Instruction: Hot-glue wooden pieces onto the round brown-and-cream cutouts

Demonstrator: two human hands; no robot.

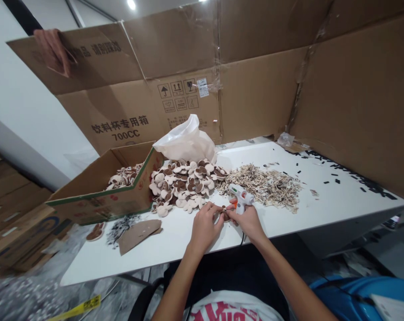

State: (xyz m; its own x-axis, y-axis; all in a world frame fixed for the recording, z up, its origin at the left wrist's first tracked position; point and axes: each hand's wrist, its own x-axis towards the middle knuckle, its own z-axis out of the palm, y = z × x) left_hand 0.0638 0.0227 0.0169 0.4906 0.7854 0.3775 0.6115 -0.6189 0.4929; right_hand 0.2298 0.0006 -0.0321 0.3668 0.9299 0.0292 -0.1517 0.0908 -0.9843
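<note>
Near the table's front edge, my left hand (205, 223) is closed, its fingertips pinching a small brown plush piece (226, 216). My right hand (250, 224) is wrapped round a white hot glue gun (243, 197) with an orange trigger, which points up and left. The right fingertips also touch the brown piece, opposite the left ones; my fingers hide much of it. Just beyond lies a heap of cream and brown bunny-shaped plush pieces (185, 183). Right of that heap spreads a pile of thin beige strips (268, 185).
An open carton (98, 203) with more pieces stands at left, behind a cardboard scrap (138, 235) and dark bits (120, 229). A white bag (190, 140) sits behind the heap. Black pieces (350, 171) lie scattered at right. Tall cardboard walls (262, 93) border the white table (328, 211).
</note>
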